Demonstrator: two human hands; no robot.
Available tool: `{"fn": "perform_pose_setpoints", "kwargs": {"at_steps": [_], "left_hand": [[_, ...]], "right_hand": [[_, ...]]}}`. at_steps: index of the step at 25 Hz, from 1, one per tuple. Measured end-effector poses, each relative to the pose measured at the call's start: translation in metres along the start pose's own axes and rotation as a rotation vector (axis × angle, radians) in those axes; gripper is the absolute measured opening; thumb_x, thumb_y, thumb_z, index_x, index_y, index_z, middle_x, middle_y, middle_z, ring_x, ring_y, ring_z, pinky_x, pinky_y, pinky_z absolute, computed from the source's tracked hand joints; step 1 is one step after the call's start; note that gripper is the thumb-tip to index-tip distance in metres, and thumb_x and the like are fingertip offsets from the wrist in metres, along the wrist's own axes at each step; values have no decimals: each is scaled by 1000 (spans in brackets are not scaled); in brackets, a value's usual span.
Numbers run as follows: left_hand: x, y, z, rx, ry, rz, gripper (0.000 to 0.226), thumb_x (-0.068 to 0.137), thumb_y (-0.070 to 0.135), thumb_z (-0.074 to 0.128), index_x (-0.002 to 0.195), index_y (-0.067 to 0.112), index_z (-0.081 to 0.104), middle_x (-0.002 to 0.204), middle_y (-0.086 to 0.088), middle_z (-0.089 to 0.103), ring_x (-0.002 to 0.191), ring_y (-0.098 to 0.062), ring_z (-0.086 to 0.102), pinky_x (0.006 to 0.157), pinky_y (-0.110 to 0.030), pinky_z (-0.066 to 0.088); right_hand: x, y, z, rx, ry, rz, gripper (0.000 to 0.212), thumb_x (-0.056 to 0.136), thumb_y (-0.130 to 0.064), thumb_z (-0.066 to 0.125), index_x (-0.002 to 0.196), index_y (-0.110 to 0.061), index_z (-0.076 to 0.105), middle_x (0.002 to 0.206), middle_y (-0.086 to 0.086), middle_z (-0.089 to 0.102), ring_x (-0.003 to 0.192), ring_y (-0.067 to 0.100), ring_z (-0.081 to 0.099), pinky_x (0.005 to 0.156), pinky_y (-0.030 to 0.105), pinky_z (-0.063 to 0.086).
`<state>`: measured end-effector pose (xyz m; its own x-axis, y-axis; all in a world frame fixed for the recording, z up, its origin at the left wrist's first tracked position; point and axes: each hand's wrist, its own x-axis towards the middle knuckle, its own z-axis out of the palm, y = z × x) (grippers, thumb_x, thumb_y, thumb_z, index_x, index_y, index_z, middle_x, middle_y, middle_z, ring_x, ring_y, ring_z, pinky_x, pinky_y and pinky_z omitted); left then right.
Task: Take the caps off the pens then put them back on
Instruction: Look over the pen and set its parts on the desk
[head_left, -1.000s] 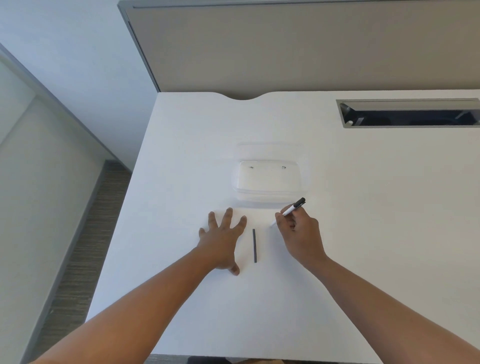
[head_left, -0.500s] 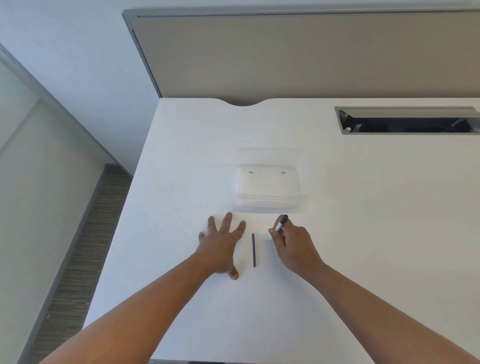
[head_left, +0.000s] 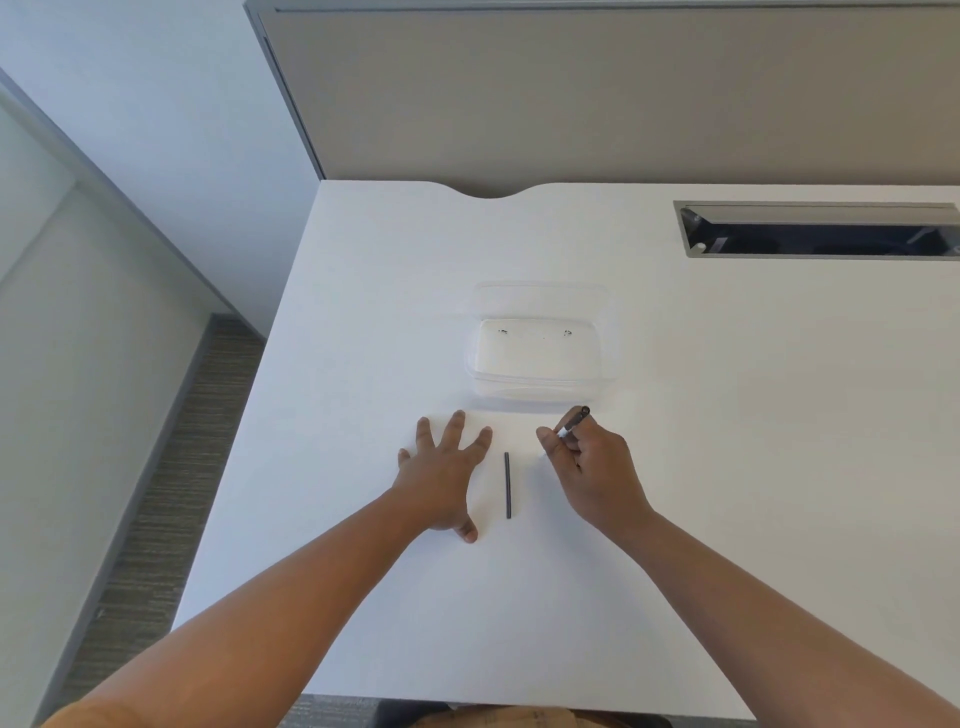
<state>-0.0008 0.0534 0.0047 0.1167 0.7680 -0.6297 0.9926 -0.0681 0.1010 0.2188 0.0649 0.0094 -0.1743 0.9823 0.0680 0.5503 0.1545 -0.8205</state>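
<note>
A thin dark pen (head_left: 507, 485) lies on the white desk (head_left: 727, 415), running straight away from me, between my two hands. My left hand (head_left: 444, 475) rests flat on the desk just left of it, fingers spread, holding nothing. My right hand (head_left: 589, 467) is closed around a white pen with a black end (head_left: 574, 422), held tilted in a writing grip; the black end sticks out above my fingers and the lower end points down at the desk. Whether either pen has its cap on I cannot tell.
A clear plastic box (head_left: 540, 356) with its lid open stands just beyond my hands. A grey cable slot (head_left: 815, 229) is cut into the desk at the back right. A beige partition (head_left: 623, 104) closes the far edge. The desk's left edge drops to the floor.
My right hand drew the white pen down and inward, then tilted it up slightly again. My left hand and the dark pen have stayed where they were.
</note>
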Motion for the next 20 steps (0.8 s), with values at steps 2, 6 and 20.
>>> {"fn": "perform_pose_setpoints", "kwargs": {"at_steps": [2,6,20], "left_hand": [[1,-1,1,-2,0,0,143,57,49,92,155,43,-13,165,3,-26,149,-47,-21,115,-69,18],[2,-1,3,-7,4,2,144,56,50,92,154,43,-14,165,3,-26,148,-47,-22,115,-69,18],[1,0,-2,2,-7,0,143,58,48,92,155,42,-13,165,3,-26,148,-48,-21,115,-69,21]], "right_hand": [[2,-10,0,-47,22,-62,28,102,-42,49,83,-21,46,59,-3,45,53,19,38,54,32,39],[1,-22,-1,-78,131,-224,31,104,-31,48,91,-7,63,85,1,66,67,22,57,61,35,50],[-3,6,14,-164,-109,-102,20,100,-17,62,86,-5,56,66,-14,44,56,9,42,59,34,44]]}}
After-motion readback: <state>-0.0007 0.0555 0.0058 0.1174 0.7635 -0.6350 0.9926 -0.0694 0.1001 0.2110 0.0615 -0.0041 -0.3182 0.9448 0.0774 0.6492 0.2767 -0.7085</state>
